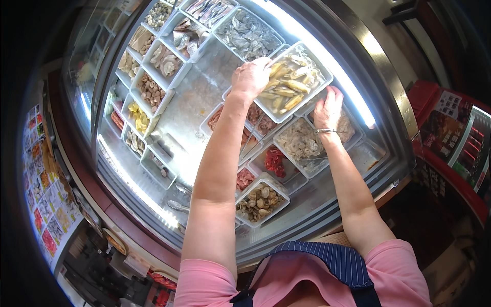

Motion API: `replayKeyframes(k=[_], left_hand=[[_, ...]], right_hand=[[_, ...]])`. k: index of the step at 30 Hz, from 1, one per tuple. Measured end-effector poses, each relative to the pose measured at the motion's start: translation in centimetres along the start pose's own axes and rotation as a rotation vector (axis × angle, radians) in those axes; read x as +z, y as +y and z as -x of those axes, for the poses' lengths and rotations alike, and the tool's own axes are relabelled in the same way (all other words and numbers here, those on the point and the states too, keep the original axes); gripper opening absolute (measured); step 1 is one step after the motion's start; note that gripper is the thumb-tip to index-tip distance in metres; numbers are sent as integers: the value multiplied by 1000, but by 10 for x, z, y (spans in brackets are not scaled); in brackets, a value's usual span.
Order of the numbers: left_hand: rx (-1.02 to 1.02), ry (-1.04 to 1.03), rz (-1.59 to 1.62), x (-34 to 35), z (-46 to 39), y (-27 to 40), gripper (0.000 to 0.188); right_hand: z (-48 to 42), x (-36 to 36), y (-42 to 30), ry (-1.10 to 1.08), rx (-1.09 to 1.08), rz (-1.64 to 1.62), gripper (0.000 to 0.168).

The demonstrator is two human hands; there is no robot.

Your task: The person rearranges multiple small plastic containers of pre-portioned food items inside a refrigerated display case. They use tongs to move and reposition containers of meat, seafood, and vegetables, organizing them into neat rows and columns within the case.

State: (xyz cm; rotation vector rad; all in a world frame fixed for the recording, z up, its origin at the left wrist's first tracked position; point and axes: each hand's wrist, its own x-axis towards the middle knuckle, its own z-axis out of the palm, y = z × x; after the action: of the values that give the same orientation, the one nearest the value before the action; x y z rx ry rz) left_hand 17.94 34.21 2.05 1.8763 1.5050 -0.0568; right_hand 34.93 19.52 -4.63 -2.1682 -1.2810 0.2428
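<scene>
My left hand (251,78) grips the left rim of a clear plastic bin of razor clams (293,86), which sits raised and tilted above neighbouring bins. Beside that bin's lower right corner is my right hand (328,110), fingers bent and a bracelet on the wrist. Whether it grips a rim there I cannot tell. Under and around the right hand lie a bin of pale shucked shellfish or meat (301,142) and another pale-filled bin (347,128). Bins of sliced raw meat (261,119) show below the razor clams, partly hidden by my left forearm.
A refrigerated display case with a metal floor (195,86) surrounds the bins. Nearer me are clams in shells (261,201) and red meat (275,161). Grey seafood (249,34) fills a far bin. Metal tongs (178,205) lie at left. A light strip (341,76) edges the case.
</scene>
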Motion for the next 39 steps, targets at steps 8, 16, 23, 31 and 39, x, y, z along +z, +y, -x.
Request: replayKeyframes(k=[8,16,23,31,39], left_hand=[[50,190,226,22,11,-13,26],[91,232,286,28,13,-14,26],[113,294,297,30,13,-11,21],[100,328,312,34,10,-14,21],[97,311,510,37,13,-30,27]], right_hand=[[6,-3,2,-72,166,35,35],[-6,10,5,-27,398,-5,26],[-8,34,15,198,568,-237,20],[-17,42,14,194,725,-249,21],[-8,24,8,138,602,-323,28]])
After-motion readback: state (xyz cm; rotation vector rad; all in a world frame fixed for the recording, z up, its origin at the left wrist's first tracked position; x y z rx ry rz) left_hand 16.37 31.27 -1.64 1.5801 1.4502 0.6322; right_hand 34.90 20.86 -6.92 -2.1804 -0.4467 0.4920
